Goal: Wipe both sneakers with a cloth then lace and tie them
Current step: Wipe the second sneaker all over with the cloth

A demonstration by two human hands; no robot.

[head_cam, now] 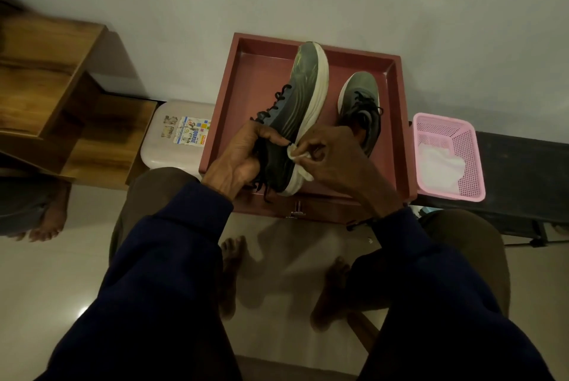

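Over red tray, left hand gripping sneaker, right hand pinching cloth

Your kit: dark navy long sleeves on both arms, left sleeve and right sleeve, thick soft fabric, bunched at the cuffs, ending at the wrists. Thin black band round your right wrist, just past the cuff. Brown trousers show at both knees. Your left hand and right hand are bare, feet bare too.
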